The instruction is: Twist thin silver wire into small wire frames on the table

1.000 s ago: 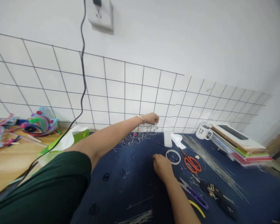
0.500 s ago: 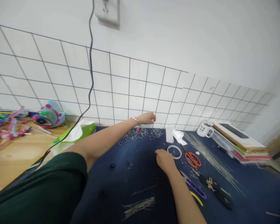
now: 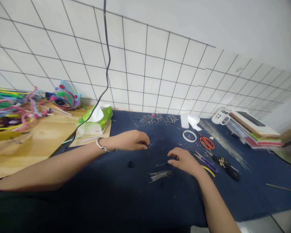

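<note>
My left hand (image 3: 136,141), with a silver bracelet (image 3: 104,146) on its wrist, hovers over the dark blue cloth (image 3: 145,200). Its fingers bend loosely, and nothing shows clearly between them. Across a small gap, my right hand (image 3: 184,160) has thumb and forefinger apart with no object between them. Just below its fingertips lies a small bundle of short thin wires (image 3: 160,175), with a single wire (image 3: 162,164) nearby. Farther back sit a tangle of bent wire pieces (image 3: 150,119) with a red bead (image 3: 153,115) and a smaller wire tangle (image 3: 171,119).
Right of my hands are a white ring (image 3: 189,132), orange-handled scissors (image 3: 207,143), purple snips (image 3: 210,164), black pliers (image 3: 229,168) and long straight wires (image 3: 224,144). A mug (image 3: 219,117) stands beside stacked books (image 3: 257,129). A green tissue pack (image 3: 104,119) and hanging cable (image 3: 107,48) are left.
My left hand has come back from beside the wire tangles toward me, and its fingers have loosened. My right hand has shifted nearer the short wires. The view has tilted down.
</note>
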`<action>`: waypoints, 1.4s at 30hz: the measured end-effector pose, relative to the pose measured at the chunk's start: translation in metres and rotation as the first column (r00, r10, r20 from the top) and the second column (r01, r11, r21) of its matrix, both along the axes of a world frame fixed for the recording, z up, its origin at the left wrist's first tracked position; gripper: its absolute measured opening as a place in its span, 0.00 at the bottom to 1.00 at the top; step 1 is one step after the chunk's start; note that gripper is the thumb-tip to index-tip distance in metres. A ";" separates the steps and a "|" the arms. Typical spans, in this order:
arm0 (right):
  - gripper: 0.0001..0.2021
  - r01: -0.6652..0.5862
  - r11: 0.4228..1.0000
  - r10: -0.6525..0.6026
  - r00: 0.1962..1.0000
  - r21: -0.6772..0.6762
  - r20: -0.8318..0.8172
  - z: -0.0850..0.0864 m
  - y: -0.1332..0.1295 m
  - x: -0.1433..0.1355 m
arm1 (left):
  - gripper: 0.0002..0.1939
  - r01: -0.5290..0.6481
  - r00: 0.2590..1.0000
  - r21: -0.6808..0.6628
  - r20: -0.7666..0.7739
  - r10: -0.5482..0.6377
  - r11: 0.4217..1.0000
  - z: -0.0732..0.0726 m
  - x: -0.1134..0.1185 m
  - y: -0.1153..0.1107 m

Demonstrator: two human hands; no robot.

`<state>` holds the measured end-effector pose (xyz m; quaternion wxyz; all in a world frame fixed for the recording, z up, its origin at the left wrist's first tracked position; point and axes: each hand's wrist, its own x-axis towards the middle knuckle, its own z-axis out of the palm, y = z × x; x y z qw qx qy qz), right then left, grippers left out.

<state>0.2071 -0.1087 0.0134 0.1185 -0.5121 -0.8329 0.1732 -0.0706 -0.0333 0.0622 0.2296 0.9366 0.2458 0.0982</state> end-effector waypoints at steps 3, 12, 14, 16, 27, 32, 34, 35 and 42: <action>0.19 -0.032 0.999 0.033 0.998 0.032 -0.048 -0.006 -0.026 -0.015 | 0.09 -0.062 0.993 -0.106 0.097 0.073 0.992 -0.020 0.000 -0.020; 0.06 -0.003 0.999 -0.001 0.997 0.051 0.076 -0.013 -0.045 -0.040 | 0.09 -0.122 0.879 -0.514 0.341 0.333 0.849 -0.067 0.011 -0.038; 0.06 -0.021 0.999 0.014 0.993 0.050 0.121 -0.011 -0.045 -0.043 | 0.09 -0.102 0.860 -0.569 0.362 0.360 0.816 -0.074 0.011 -0.038; 0.07 -0.043 0.998 0.034 0.983 0.044 0.182 -0.008 -0.047 -0.047 | 0.09 -0.095 0.840 -0.621 0.369 0.398 0.778 -0.080 0.012 -0.040; 0.04 -0.073 0.997 0.081 0.861 -0.036 0.502 0.005 -0.048 -0.059 | 0.11 -0.085 0.688 -0.687 0.483 0.541 0.722 -0.074 0.006 -0.032; 0.07 -0.077 0.995 0.034 0.874 0.069 0.485 -0.002 -0.047 -0.051 | 0.11 -0.068 0.833 -0.635 0.389 0.394 0.770 -0.049 -0.011 -0.009; 0.08 -0.079 0.990 0.018 0.899 0.120 0.438 -0.005 -0.045 -0.045 | 0.09 -0.036 0.921 -0.522 0.314 0.231 0.852 -0.036 -0.019 -0.002; 0.08 -0.084 0.987 0.021 0.911 0.137 0.412 -0.006 -0.044 -0.043 | 0.09 -0.012 0.953 -0.429 0.270 0.141 0.903 -0.030 -0.023 0.001; 0.08 -0.053 0.979 -0.010 0.952 0.197 0.306 -0.006 -0.026 -0.044 | 0.07 0.083 0.986 0.046 -0.150 -0.075 0.995 -0.014 -0.050 0.005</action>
